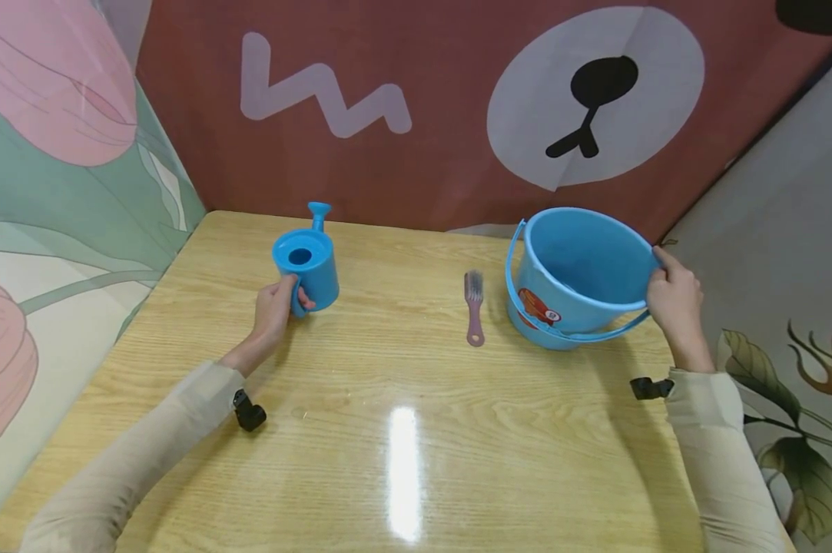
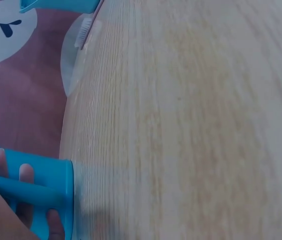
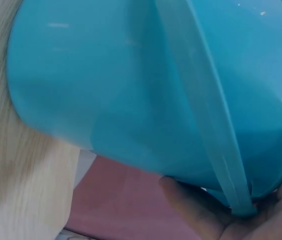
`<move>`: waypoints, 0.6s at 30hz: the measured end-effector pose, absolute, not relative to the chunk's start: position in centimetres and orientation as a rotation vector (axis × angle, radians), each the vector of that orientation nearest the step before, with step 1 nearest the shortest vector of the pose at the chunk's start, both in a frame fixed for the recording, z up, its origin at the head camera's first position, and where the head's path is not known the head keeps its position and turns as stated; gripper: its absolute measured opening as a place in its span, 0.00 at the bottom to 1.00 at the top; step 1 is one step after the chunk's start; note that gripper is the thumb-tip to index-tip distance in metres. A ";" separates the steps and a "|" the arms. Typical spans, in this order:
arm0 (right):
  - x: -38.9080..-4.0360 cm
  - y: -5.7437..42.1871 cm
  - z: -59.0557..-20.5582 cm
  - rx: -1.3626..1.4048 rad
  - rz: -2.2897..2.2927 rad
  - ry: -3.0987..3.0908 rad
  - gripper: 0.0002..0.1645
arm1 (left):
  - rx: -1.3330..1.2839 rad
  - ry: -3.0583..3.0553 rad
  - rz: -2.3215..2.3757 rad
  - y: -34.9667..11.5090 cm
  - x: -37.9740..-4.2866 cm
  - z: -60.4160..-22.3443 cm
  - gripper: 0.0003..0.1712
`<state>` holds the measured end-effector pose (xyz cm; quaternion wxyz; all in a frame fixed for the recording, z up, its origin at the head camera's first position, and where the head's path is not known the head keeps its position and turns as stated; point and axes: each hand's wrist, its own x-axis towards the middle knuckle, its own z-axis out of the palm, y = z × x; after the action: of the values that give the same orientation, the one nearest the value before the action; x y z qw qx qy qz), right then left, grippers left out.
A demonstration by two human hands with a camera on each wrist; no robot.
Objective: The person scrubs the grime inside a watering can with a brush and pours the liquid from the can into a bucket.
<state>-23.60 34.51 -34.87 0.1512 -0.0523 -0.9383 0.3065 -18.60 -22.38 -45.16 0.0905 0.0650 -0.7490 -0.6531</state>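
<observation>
On the left of the table stands a blue toy watering can point(image 1: 322, 276), its spout pointing to the back. My left hand point(image 1: 275, 311) grips its handle; in the left wrist view the fingers point(image 2: 26, 173) wrap around the handle against the can's side. To the right, a light blue bucket point(image 1: 547, 284) tilts a little, its handle hanging down at the front. My right hand point(image 1: 674, 296) holds the bucket's right rim, thumb on top. In the right wrist view the fingers point(image 3: 190, 205) lie under the rim beside the handle's joint.
A brush point(image 1: 474, 311) with a purplish handle lies on the wooden table point(image 1: 319, 461), just left of the bucket. Behind the table's back edge hangs a brown cloth point(image 1: 443, 169) with a bear face. A patterned wall covering point(image 1: 782, 253) stands along the right side.
</observation>
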 end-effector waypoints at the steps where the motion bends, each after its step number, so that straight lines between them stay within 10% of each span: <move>1: -23.6 34.5 -34.9 -0.160 0.895 -2.692 0.32 | 0.197 -2.225 -1.929 -22.4 -18.6 -45.2 0.26; 18: -24.1 34.8 -34.3 -0.208 0.971 -2.752 0.33 | 0.251 -2.144 -1.833 -22.1 -18.0 -45.2 0.29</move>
<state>-24.11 34.78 -34.30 0.1078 -0.0708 -0.9351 0.3299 -18.05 -22.11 -45.22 0.1543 0.0875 -0.7479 -0.6397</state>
